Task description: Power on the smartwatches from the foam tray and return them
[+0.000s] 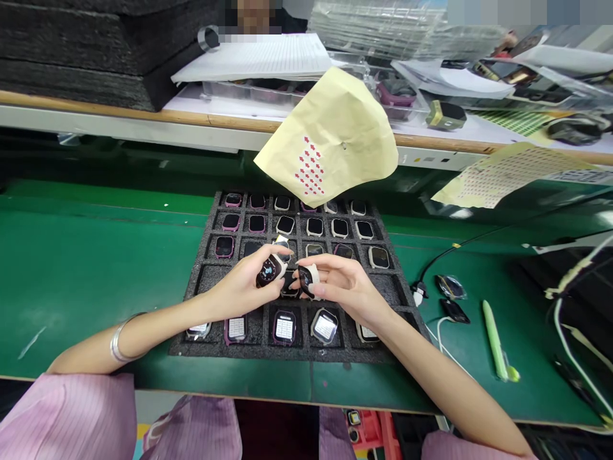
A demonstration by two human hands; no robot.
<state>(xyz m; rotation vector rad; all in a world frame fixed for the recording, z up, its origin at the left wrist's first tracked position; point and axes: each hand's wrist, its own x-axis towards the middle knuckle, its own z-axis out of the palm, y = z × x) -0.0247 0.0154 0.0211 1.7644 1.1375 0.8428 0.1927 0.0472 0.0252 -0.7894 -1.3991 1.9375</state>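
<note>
Over the middle of the black foam tray (pixel 204 255), the left hand (pixel 246 284) grips a watch (pixel 269 271) with a lit round dial, its fingers curled around the case; the right hand (pixel 349 284) pinches a second watch (pixel 306 281) between thumb and fingers, just beside the first. In the tray's nearest row sit watches with bright white screens (pixel 285 327); the green bench (pixel 96 255) carries the tray; a light-green pen (pixel 493 338) lies to its right; a yellow sheet (pixel 342 128) with red arrows hangs beyond its far edge.
</note>
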